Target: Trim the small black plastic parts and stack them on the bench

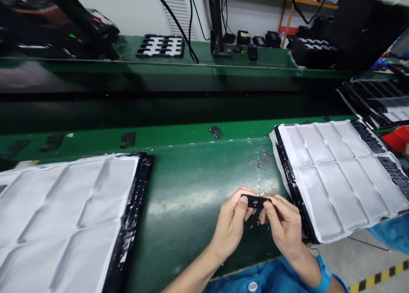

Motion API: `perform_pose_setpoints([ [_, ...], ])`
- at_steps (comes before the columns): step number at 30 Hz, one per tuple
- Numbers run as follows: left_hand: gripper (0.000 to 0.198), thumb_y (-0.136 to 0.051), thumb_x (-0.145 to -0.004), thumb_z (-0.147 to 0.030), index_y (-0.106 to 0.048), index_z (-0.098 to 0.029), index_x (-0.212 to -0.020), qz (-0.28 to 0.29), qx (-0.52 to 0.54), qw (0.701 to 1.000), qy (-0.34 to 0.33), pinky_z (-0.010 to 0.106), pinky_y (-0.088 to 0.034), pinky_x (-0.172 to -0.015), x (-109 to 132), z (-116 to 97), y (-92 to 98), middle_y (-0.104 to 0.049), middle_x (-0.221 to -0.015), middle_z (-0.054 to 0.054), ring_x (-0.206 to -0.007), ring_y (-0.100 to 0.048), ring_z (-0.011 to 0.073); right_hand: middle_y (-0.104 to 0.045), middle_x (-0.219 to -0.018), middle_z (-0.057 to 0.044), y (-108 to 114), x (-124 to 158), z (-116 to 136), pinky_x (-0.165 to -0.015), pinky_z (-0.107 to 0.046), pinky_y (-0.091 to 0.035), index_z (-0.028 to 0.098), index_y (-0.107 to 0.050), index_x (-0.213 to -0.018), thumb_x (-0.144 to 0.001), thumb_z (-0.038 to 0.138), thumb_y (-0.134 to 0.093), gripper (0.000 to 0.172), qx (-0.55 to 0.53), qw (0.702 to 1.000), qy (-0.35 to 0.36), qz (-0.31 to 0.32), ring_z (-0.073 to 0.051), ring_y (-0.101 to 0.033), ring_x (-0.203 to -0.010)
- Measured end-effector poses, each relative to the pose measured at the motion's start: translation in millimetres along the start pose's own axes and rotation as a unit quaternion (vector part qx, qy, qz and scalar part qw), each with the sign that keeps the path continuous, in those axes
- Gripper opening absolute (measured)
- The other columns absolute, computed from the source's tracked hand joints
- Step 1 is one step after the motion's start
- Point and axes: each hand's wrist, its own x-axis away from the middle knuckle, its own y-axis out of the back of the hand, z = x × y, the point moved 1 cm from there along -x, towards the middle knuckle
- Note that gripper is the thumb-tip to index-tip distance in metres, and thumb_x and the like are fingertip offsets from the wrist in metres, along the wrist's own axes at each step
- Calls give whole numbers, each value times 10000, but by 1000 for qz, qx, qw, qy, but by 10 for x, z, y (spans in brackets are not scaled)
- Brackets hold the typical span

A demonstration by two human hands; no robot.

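Hands meet just above the near edge of the green workbench [191,186], sharing one small black flat part [255,200]. The left hand [230,224] pinches the part's left end between thumb and forefinger. The right hand [283,227] closes narrowly on its right end, so the part spans level between the two grips. A loose black piece [264,161] lies on the bench farther off. One white-covered tray [64,216] sits to the left, another [338,173] to the right.

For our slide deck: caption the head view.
Left hand and right hand pinch a small black part over a green bench.
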Motion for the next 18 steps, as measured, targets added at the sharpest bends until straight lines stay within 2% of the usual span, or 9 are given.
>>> perform_pose_setpoints([
  [7,427,-465,-1061,-507,-646,-163,-884,-25,2,1000,4,236,-375,-553,-12,18,-6,-588,-877,13,-585,-395,100,-602,-717,7,-33,25,-21,-587,-258,-496,189,-766,-1033,-1052,106,-543,239,11,1000,22,-2,-135,-601,-587],
  [12,400,-460,-1058,-481,-642,-167,-890,-28,-6,1000,3,239,-373,-543,-14,38,-6,-606,-899,23,-587,-411,106,-605,-696,0,-49,11,-5,-566,-265,-504,182,-774,-963,-1061,158,-538,257,10,1000,4,-12,-143,-599,-560],
  [18,342,-444,-1065,-398,-637,-174,-892,-22,-19,1000,-5,245,-402,-580,-12,74,-10,-615,-924,33,-635,-456,124,-610,-703,2,-52,17,-7,-551,-253,-493,185,-767,-970,-1062,172,-543,242,-1,1000,-17,-20,-136,-596,-546],
])
